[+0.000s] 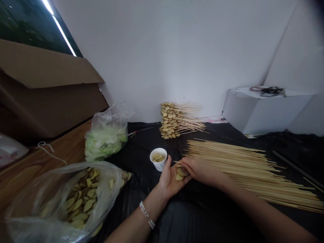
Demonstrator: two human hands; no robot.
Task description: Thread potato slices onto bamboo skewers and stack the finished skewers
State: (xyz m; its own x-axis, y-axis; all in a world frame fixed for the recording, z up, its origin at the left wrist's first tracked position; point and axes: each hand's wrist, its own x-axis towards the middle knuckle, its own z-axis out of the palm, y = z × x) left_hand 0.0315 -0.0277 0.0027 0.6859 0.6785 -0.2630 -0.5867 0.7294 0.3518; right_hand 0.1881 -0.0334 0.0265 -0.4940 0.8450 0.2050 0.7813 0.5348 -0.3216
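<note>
My left hand [170,179] is turned palm up, cradling several potato slices [180,172] in its palm and fingers. Over them, my right hand [198,169] pinches a thin bamboo skewer; only its pale tip [176,161] shows, pointing left, and whether it pierces a slice I cannot tell. Just beyond my left thumb stands a white paper cup [158,164] with more slices inside. To the right, a wide spread of bamboo skewers [243,168] lies partly behind my right forearm. Against the wall, skewers loaded with slices [169,119] are stacked, bare ends to the right.
An open plastic bag of potato slices [83,199] sits at front left. Behind it is a clear bag of pale green vegetable [107,138]. A cardboard box [50,104] rises at far left; a white box [265,109] stands at back right. Black plastic sheeting [197,216] covers the work surface.
</note>
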